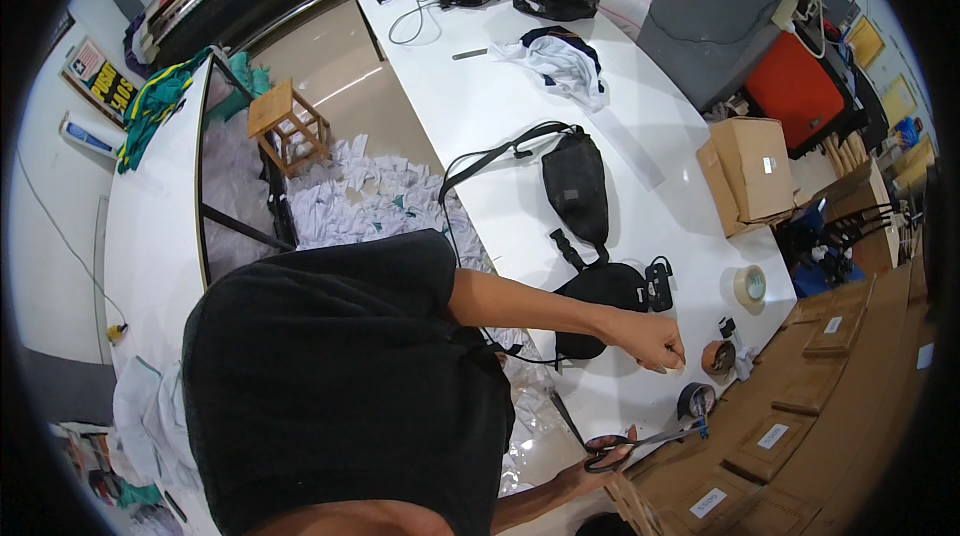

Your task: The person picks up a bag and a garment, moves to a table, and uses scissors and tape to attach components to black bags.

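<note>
My left hand is closed above the white table. A small pale bit shows at its fingertips, too small to name. Beneath that forearm lies a black pouch, with a small black device beside it. Lower down, my right hand grips dark-handled scissors, whose blades point right. By the blade tips, a dark tape roll stands near the table edge. A brown tape roll and a wide clear tape roll sit farther up.
A black strapped bag and a white cloth lie farther along the table. Cardboard boxes line its right edge. A grey pillar rises at the upper right. Fabric scraps cover the floor near a wooden stool.
</note>
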